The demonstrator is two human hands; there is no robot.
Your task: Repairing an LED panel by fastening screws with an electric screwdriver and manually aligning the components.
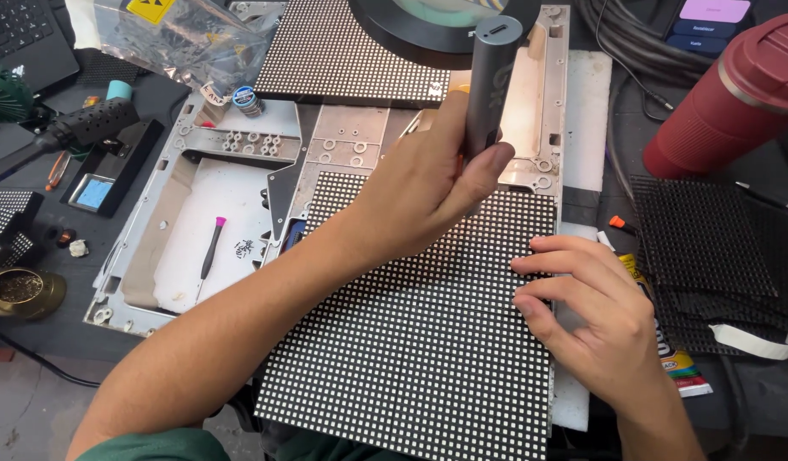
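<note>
Grey cylindrical power screwdriver upright over top edge of LED dot-matrix panel, clasped in left hand, fingers wrapped round barrel. Right hand holding nothing, fingertips pressed flat on panel's right edge. Panel rests on metal frame; pink-capped small screwdriver lies in frame, red tumbler right.

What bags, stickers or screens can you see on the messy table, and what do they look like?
Clear plastic bag: top left, crinkly, with a yellow sticker.
Phone screen: top right, dark with pink and blue boxes.
Small packet: right edge, beside right hand, yellow, red, white.
Laptop: top left corner, black keys.
</note>
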